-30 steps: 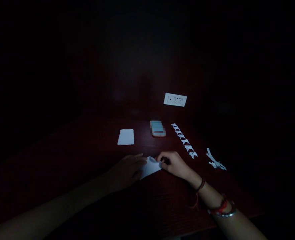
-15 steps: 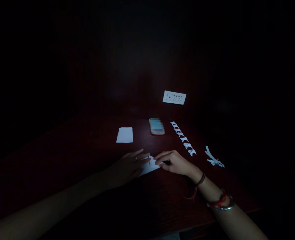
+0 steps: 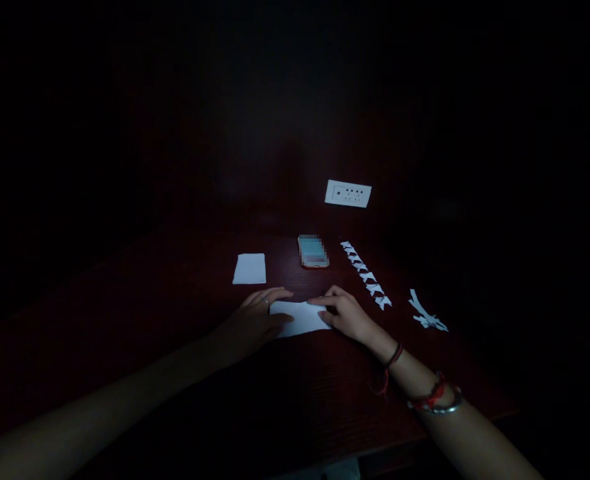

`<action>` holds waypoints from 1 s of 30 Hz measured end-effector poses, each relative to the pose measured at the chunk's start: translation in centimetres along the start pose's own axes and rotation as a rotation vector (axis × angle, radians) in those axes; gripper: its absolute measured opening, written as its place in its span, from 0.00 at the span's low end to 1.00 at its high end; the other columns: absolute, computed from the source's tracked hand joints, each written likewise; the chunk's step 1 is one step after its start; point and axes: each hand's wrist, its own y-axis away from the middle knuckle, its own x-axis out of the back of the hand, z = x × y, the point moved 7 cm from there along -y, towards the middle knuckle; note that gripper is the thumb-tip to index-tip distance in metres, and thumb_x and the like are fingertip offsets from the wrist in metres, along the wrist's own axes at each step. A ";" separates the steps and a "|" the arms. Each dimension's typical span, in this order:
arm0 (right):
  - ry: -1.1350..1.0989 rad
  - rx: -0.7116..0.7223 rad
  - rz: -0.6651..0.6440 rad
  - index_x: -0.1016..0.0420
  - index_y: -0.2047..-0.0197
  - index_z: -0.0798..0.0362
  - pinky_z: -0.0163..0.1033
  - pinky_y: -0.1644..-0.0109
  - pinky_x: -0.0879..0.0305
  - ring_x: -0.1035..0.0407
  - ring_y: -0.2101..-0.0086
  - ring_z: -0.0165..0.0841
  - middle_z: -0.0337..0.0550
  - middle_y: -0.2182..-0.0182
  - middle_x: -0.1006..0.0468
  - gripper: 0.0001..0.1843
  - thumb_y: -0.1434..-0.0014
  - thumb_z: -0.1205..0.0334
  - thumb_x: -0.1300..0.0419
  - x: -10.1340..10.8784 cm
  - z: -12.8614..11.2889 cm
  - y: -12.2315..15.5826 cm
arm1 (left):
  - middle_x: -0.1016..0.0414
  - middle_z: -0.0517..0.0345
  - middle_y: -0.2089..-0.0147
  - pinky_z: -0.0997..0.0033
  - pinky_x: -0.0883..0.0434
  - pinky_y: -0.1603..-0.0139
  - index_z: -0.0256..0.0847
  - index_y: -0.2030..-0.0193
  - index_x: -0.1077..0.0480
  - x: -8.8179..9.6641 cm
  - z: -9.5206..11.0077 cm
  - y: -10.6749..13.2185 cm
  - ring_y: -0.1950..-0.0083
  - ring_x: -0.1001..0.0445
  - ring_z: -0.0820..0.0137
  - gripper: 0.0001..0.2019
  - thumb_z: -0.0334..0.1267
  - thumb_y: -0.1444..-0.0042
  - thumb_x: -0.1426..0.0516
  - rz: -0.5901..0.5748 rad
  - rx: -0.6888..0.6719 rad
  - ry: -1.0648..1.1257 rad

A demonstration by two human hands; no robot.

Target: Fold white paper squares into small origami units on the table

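A white sheet of paper point(image 3: 299, 317) lies flat on the dark red table point(image 3: 185, 313) between my hands. My left hand point(image 3: 255, 321) rests on its left edge with the fingers stretched out flat. On the paper's right edge sits my right hand point(image 3: 345, 313), fingers extended and pressing down. Red thread bands and a metal bangle circle my right wrist.
A small white paper square point(image 3: 249, 269) lies beyond my left hand. A phone point(image 3: 313, 251) sits behind the sheet. A row of folded white paper pieces point(image 3: 367, 275) runs diagonally to the right, with more paper scraps point(image 3: 426, 313) farther right. A white wall socket point(image 3: 348, 193) shows behind. The surroundings are very dark.
The paper, lifted and folded between my fingers a second ago, now lies flat on the table. Both hands have spread out and press it down.
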 end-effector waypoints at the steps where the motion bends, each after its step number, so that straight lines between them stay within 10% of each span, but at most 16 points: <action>1: 0.051 0.053 0.000 0.30 0.58 0.49 0.35 0.57 0.44 0.40 0.62 0.29 0.43 0.62 0.35 0.14 0.50 0.66 0.45 0.2 -0.5 0.1 | 0.42 0.57 0.48 0.64 0.41 0.51 0.44 0.59 0.34 0.0 0.2 0.0 0.49 0.42 0.66 0.10 0.35 0.45 0.53 -0.018 -0.021 0.016; 8: 0.192 0.339 -0.234 0.31 0.57 0.52 0.39 0.52 0.48 0.40 0.57 0.32 0.44 0.59 0.32 0.18 0.49 0.53 0.47 -0.5 -3.2 1.3 | 0.32 0.59 0.61 0.58 0.52 0.45 0.41 0.58 0.35 0.4 1.8 0.5 0.57 0.34 0.69 0.12 0.43 0.46 0.51 -0.145 -0.152 -0.094; 13: 0.232 0.412 -0.255 0.29 0.63 0.54 0.37 0.54 0.47 0.37 0.62 0.30 0.43 0.65 0.28 0.11 0.45 0.61 0.51 -0.6 -3.9 1.3 | 0.32 0.55 0.60 0.67 0.37 0.59 0.41 0.58 0.36 -0.1 1.3 0.4 0.61 0.34 0.68 0.10 0.33 0.43 0.55 -0.207 -0.080 -0.200; 30: 0.051 0.263 -0.171 0.29 0.66 0.56 0.31 0.62 0.42 0.36 0.68 0.28 0.43 0.70 0.29 0.09 0.46 0.65 0.50 -0.2 -4.0 0.6 | 0.34 0.60 0.67 0.75 0.39 0.64 0.40 0.66 0.34 0.0 -1.0 -0.2 0.65 0.35 0.73 0.10 0.36 0.43 0.56 -0.095 0.199 0.210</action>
